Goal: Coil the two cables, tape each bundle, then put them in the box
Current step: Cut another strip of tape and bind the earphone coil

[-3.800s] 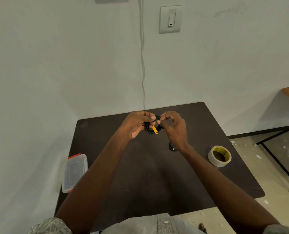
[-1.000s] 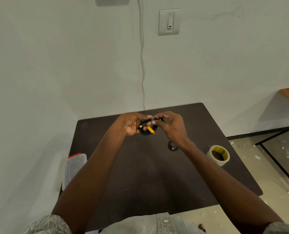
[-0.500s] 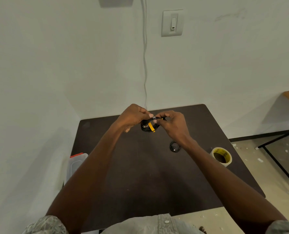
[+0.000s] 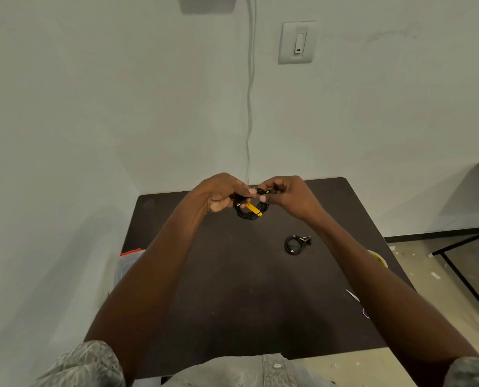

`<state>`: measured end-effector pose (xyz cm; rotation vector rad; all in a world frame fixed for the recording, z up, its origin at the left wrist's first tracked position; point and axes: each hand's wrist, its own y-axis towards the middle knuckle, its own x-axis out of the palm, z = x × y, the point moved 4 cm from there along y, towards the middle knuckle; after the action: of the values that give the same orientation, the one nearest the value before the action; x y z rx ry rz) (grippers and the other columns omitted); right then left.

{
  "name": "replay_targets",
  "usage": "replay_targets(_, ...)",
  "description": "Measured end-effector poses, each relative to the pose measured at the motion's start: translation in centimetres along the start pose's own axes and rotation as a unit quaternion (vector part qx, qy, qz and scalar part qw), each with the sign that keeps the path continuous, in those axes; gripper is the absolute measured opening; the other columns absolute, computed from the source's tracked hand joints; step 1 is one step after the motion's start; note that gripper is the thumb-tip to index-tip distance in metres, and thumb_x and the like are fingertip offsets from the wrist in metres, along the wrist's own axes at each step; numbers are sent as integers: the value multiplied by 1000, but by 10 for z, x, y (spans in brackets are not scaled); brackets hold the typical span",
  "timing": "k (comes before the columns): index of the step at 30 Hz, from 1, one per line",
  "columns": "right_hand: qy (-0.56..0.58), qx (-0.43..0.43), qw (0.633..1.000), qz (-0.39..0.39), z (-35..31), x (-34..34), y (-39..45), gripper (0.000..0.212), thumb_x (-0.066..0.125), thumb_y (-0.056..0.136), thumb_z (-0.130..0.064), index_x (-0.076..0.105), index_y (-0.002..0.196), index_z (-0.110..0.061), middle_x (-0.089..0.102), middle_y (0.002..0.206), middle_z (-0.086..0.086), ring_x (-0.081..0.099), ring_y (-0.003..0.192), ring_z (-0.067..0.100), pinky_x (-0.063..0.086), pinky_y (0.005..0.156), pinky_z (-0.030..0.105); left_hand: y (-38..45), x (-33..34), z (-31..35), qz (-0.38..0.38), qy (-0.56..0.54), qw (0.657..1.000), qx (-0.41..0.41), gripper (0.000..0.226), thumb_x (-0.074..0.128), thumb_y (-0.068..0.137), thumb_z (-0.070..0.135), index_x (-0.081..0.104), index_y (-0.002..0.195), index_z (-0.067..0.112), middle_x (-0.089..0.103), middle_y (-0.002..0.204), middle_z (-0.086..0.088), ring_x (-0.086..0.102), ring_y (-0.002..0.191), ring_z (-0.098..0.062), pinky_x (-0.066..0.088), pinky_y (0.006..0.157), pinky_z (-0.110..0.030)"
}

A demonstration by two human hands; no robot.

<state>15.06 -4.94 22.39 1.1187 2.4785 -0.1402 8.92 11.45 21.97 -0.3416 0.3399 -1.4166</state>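
A coiled black cable with a yellow tag [image 4: 251, 210] hangs in the air above the far half of the dark table [image 4: 232, 289]. My left hand [image 4: 221, 195] grips its left side and my right hand [image 4: 284, 195] pinches its top right. A second coiled black cable [image 4: 296, 244] lies on the table to the right. The clear plastic box with a red clip [image 4: 126, 263] sits at the table's left edge, mostly hidden by my left forearm. The roll of tape [image 4: 379, 259] peeks out from behind my right forearm.
The table stands in a corner, with white walls to the left and behind. A white cord [image 4: 250, 107] runs down the back wall beside a light switch [image 4: 297, 42]. A black metal frame [image 4: 456, 263] stands on the floor to the right.
Both hands keep working the same bundle and have turned it slightly. The view has tilted, so the tape roll is now mostly hidden behind my right forearm.
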Motion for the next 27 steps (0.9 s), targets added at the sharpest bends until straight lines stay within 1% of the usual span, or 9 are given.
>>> replay_targets(3, 6, -10, 1000, -10, 0, 2, 0, 19, 73, 80, -1, 72, 99, -5, 74, 94, 8, 68, 85, 14, 53, 84, 29, 2, -1, -7, -29, -74, 995, -54, 6, 60, 87, -3, 66, 84, -5, 67, 73, -8, 58, 65, -16, 50, 51, -24)
replay_targets(8, -15, -34, 999, 17, -4, 7, -3, 19, 71, 77, 0, 64, 93, -9, 64, 82, -3, 58, 74, 3, 48, 72, 19, -1, 0, -13, -86, -114, 983, -119, 17, 61, 83, 2, 64, 99, -4, 67, 77, -8, 62, 63, -13, 50, 54, -23)
replay_targets(12, -71, -82, 993, 41, -4, 12, -7, 20, 70, 76, -4, 59, 90, -12, 61, 83, -1, 55, 77, 10, 44, 73, 22, 0, 1, -15, -98, -133, 976, -141, 13, 53, 90, 2, 62, 99, -2, 64, 79, -8, 57, 61, -14, 49, 55, -25)
replay_targets(15, -98, -93, 990, 47, 1, 16, -6, 18, 76, 77, -14, 62, 87, -15, 63, 81, -4, 59, 82, 18, 45, 77, 31, 1, 0, -16, -82, -131, 976, -151, 14, 51, 90, 1, 63, 97, 0, 64, 80, -10, 56, 63, -15, 45, 56, -25)
replay_targets(18, -86, -95, 990, 56, 3, 16, -5, 17, 78, 78, -21, 64, 84, -15, 65, 79, -1, 60, 80, 20, 46, 73, 31, 1, -2, -16, -58, -109, 982, -144, 12, 55, 88, 2, 64, 97, -1, 64, 82, -10, 52, 65, -14, 43, 54, -24)
replay_targets(21, -83, -114, 987, 74, 2, 16, -5, 14, 77, 80, -21, 67, 80, -12, 66, 73, 0, 59, 74, 18, 46, 72, 34, 1, -2, -14, -46, -85, 987, -129, 7, 60, 87, 2, 65, 89, -1, 61, 80, -9, 51, 63, -13, 44, 49, -23)
replay_targets(23, -92, -130, 984, 83, 1, 16, -4, 9, 76, 81, -20, 71, 81, -13, 68, 74, -1, 58, 75, 15, 45, 77, 37, 1, -3, -12, -33, -72, 990, -120, 5, 62, 87, 2, 65, 85, -1, 60, 76, -8, 51, 61, -12, 44, 48, -21)
replay_targets(25, -125, -159, 975, 92, 3, 16, -5, 4, 73, 84, -20, 74, 84, -17, 70, 77, -1, 56, 79, 12, 39, 85, 40, 1, -3, -11, -21, -62, 991, -118, 5, 63, 86, 3, 65, 88, -2, 58, 74, -8, 50, 61, -12, 44, 47, -20)
replay_targets(27, -192, -223, 948, 121, 3, 17, -9, 5, 71, 86, -20, 75, 88, -18, 71, 84, -2, 55, 83, 13, 31, 86, 39, 2, -3, -10, -13, -51, 992, -118, 12, 64, 85, 4, 65, 94, -4, 58, 73, -7, 50, 61, -11, 43, 46, -20)
